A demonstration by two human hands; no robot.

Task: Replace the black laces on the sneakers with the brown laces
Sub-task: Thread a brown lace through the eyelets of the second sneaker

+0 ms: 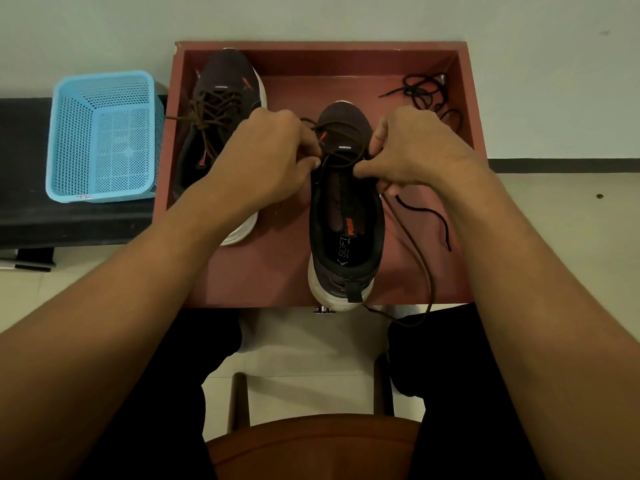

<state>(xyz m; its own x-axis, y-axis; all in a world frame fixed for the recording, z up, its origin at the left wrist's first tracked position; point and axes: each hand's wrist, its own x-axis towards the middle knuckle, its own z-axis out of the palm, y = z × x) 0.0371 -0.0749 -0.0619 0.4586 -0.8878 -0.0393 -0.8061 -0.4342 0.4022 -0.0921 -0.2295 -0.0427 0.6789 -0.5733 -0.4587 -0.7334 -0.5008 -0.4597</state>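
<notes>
Fingers (308, 142) of the left hand (266, 150) are curled in, thumb and forefinger pinching the brown lace (415, 244) at one side of the nearer sneaker (346, 220). The right hand (415, 150) is curled the same way and nips that lace at the other side.

Over at the far left a blue basket (104, 133) sits on a black bench (69, 220), well apart from the work. Next comes the red tray (318, 46) that holds everything else. At its left side the far sneaker (225, 84) looks finished, with its tied brown lace (211, 112) crossed up the front and knotted.

The nearer sneaker stands in the middle of the tray, heel at the near rim, and I'd judge it roughly part-laced. Brown lace crosses the tongue, but the hands hide the eyelets, so I cannot tell how many rows are threaded. One long tail runs down the right of the shoe and over the tray's near edge towards the lap, so threading and tying are likely left to do.

To the right a black lace strand (429, 212) lies just beside that tail, near the right hand, and could get caught up with it. The rest of the black laces (426, 91) are heaped in the tray's far right corner, out of both shoes
</notes>
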